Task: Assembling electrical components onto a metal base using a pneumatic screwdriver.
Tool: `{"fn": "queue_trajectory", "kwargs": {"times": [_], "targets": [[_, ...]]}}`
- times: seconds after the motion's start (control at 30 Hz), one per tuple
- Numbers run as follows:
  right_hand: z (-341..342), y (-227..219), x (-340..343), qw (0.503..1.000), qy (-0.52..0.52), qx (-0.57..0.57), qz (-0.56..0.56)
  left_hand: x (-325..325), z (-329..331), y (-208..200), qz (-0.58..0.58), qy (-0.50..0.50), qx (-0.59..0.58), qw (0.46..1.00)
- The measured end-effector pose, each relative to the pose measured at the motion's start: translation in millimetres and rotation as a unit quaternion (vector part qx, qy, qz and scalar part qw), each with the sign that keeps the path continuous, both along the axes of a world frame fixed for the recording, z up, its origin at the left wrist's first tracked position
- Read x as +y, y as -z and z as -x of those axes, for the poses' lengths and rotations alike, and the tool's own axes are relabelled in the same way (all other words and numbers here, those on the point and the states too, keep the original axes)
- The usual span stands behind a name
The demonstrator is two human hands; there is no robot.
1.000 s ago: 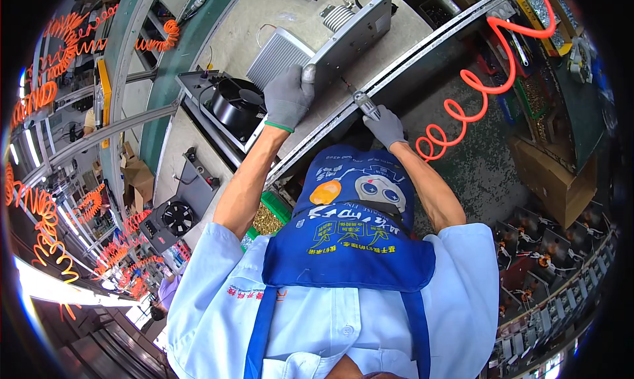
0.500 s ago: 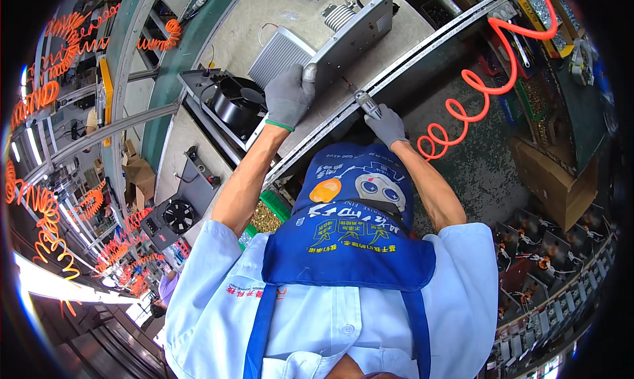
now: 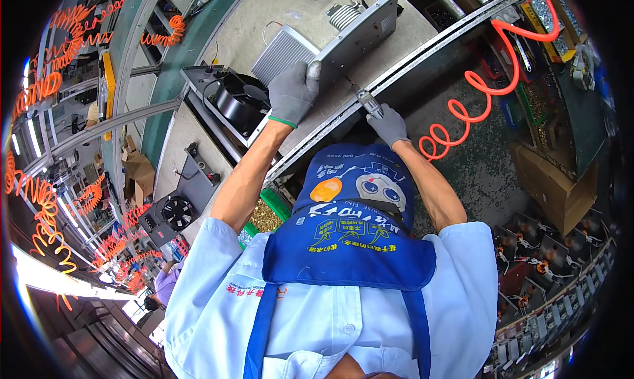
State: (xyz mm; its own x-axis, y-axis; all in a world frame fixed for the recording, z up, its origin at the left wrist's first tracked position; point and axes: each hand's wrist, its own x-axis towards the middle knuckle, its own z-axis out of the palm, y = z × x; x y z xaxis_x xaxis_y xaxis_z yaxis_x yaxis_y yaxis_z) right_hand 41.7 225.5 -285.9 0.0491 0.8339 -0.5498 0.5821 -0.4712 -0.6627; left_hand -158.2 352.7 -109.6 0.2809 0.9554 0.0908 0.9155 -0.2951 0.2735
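Observation:
My left hand [image 3: 292,96], in a grey glove with a green cuff, grips the near end of an upright grey metal panel [image 3: 360,37]. Joined to that panel is a ribbed silver heat sink [image 3: 284,54]. A round black fan [image 3: 239,105] sits in a frame close to the left wrist. My right hand [image 3: 388,126], also gloved, is closed around a power screwdriver [image 3: 368,104] at the bench edge. The driver's thin bit points toward the panel's outer face; whether it touches a screw cannot be made out.
A red coiled air hose [image 3: 467,111] hangs at the right. Behind the panel lies a white coil [image 3: 343,15]. A second fan unit [image 3: 177,212] stands on the left bench. A cardboard box [image 3: 551,181] and trays of small parts are at the right; a person [image 3: 165,281] is far left.
The whole scene sits slightly farther right and lower in the picture. Both hands keep their hold on the panel and the screwdriver, with hardly any other visible movement.

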Motion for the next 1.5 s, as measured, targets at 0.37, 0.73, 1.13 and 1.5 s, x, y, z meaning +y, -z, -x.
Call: {"fn": "queue_trajectory", "kwargs": {"times": [0.37,0.73,1.13,1.5], "targets": [[1.4,2.3,-4.1,0.999,-0.015,-0.043,-0.024,2.6,0.9,1.7,0.005,0.0,-0.009,1.0],[8.6,2.5,-15.6,0.998,0.003,-0.034,-0.045,-32.2,86.5,-14.9,0.194,-0.01,-0.042,0.98],[50.3,-34.8,-48.4,0.993,-0.112,0.04,-0.011,-32.0,89.8,-6.9,0.165,-0.007,-0.041,0.985],[70.6,-43.7,-47.9,0.993,-0.086,0.084,0.01,-27.8,79.8,-7.3,0.155,-0.004,-0.036,0.987]]}}
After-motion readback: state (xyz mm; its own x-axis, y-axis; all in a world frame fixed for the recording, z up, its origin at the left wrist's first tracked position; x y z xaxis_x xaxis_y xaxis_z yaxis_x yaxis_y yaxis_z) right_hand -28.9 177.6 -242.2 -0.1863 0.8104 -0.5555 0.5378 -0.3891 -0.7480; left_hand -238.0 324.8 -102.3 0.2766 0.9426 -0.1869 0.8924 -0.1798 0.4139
